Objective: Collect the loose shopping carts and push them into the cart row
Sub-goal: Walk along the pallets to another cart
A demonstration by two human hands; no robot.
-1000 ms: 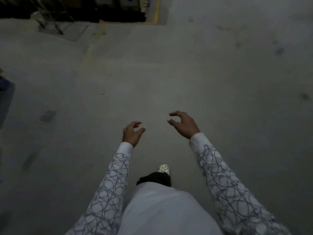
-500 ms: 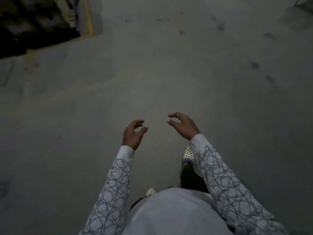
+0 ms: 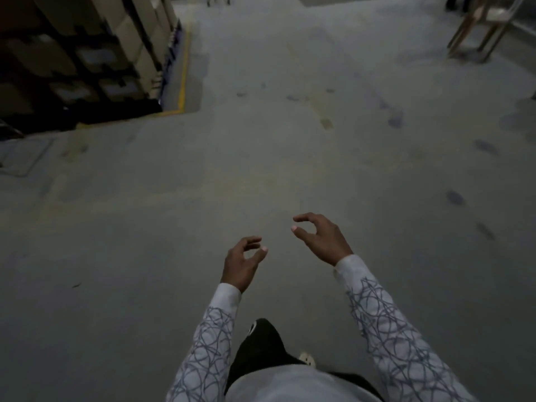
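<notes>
No shopping cart shows clearly in this view. My left hand [image 3: 242, 264] hangs in front of me over the grey concrete floor [image 3: 261, 175], fingers loosely curled, holding nothing. My right hand [image 3: 322, 237] is a little higher and to the right, also loosely curled and empty. Both arms wear white sleeves with a dark scribble pattern. One dark trouser leg and a pale shoe [image 3: 307, 358] show below them.
Tall shelving stacked with cardboard boxes [image 3: 87, 53] fills the upper left, bordered by a yellow floor line [image 3: 182, 82]. A wooden-legged frame [image 3: 481, 27] stands at the upper right. Metal legs [image 3: 217, 0] show at the top edge. Dark stains dot the floor.
The view has swung right and lifted while I walk: the shelving moved further into frame at the left and the wooden frame appeared. Both hands stay loosely curled and empty.
</notes>
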